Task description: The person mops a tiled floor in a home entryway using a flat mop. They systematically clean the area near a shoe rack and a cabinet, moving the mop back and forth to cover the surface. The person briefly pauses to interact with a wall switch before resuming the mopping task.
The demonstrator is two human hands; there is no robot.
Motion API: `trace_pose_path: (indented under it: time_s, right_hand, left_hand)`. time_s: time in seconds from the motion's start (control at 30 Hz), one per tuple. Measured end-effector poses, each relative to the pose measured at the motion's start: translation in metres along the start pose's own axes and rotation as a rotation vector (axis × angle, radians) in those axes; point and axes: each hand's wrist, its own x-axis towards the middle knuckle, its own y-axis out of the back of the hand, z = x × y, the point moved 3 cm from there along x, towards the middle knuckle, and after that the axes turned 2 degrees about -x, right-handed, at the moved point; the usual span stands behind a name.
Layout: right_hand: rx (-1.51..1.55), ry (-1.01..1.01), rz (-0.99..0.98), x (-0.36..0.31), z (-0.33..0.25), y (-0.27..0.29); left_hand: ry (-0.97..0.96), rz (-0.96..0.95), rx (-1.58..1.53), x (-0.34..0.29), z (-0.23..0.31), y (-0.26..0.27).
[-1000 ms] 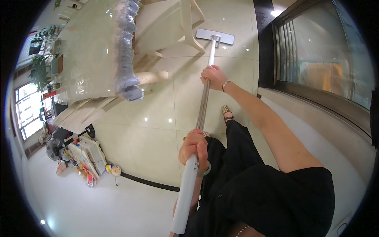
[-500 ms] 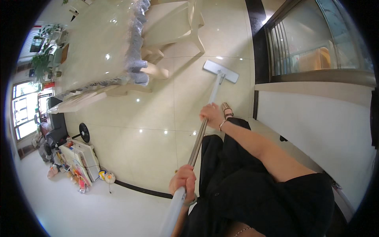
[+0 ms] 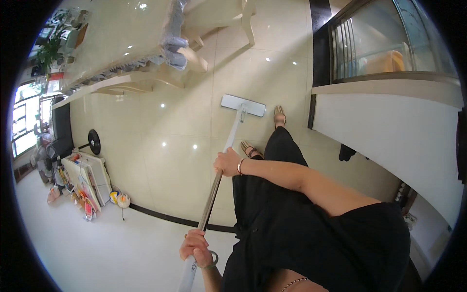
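A flat mop (image 3: 210,199) slants across the middle, its white rectangular head (image 3: 231,101) lying on the shiny tiled floor ahead of my feet. My right hand (image 3: 228,162) wraps round the middle of the pole, just where the white lower tube meets the bare metal part. Lower down and to the left, my left hand (image 3: 195,247) is closed round the upper pole by its white grip. Both hands hold the same pole. My two shoes (image 3: 250,150) stand on the tiles to the right of the pole and just behind the mop head.
To the far left stands a table (image 3: 114,44) with a plastic-covered edge, chairs (image 3: 214,14) around it. A white cabinet (image 3: 384,121) under a sliding window runs along the right. Balls (image 3: 123,200) and a cluttered shelf (image 3: 87,175) line the wall at lower left.
The mop head has slid left and closer to me. Both hands have moved left and slightly down with the pole. A second shoe has come into sight, and the whole view has shifted a little.
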Motion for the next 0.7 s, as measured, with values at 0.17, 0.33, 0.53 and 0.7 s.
trace_pose_path:
  time_s: [0.17, 0.33, 0.53, 0.7]
  right_hand:
    - [-0.034, 0.021, -0.017, -0.014, 0.036, 0.023]
    - [-0.008, -0.043, 0.129, -0.037, 0.112, 0.072]
    - [-0.062, -0.197, 0.234, -0.063, 0.236, 0.135]
    - [-0.137, -0.334, 0.329, -0.082, 0.347, 0.182]
  left_hand:
    - [0.040, 0.060, -0.017, 0.007, -0.006, -0.042]
    - [-0.007, 0.084, -0.150, 0.041, -0.029, -0.108]
    - [-0.012, -0.087, -0.216, 0.097, -0.079, -0.203]
    - [-0.040, -0.091, -0.394, 0.149, -0.133, -0.291]
